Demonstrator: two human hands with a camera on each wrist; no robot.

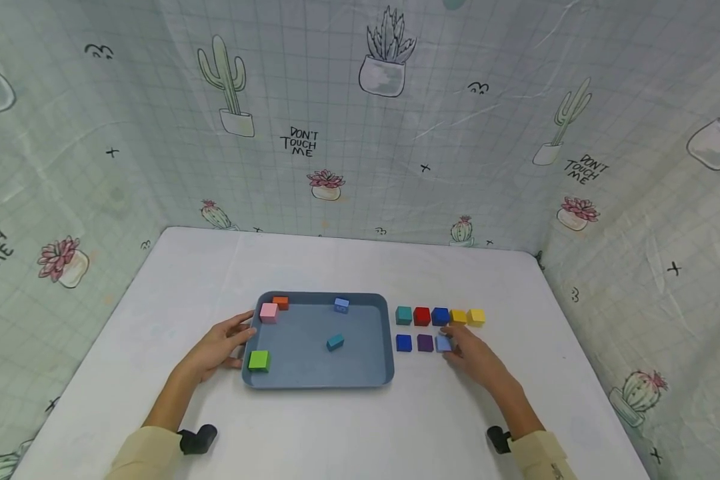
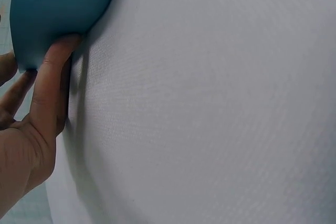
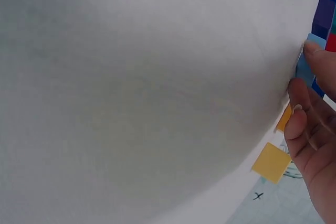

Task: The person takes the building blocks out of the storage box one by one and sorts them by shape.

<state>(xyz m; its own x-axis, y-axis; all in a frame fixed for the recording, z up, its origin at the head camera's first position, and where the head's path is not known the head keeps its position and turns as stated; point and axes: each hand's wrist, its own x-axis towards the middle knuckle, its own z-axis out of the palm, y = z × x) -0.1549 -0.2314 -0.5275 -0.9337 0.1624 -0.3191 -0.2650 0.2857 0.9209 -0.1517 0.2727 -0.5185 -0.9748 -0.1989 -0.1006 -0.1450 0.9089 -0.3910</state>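
My left hand rests against the left edge of a blue-grey tray. In the left wrist view its fingers touch the tray's outer wall and rim. At the right, my right hand pinches a light blue block between thumb and finger; the block sits at the right end of the nearer row. Beside it stand a purple block and a blue block. Inside the tray lie a pink block, an orange block, a green block, a periwinkle block and a teal block.
Behind the nearer row stand a teal cube, a red cube, a dark blue cube and yellow cubes. All rest on a white table. A cactus-print cloth surrounds the table.
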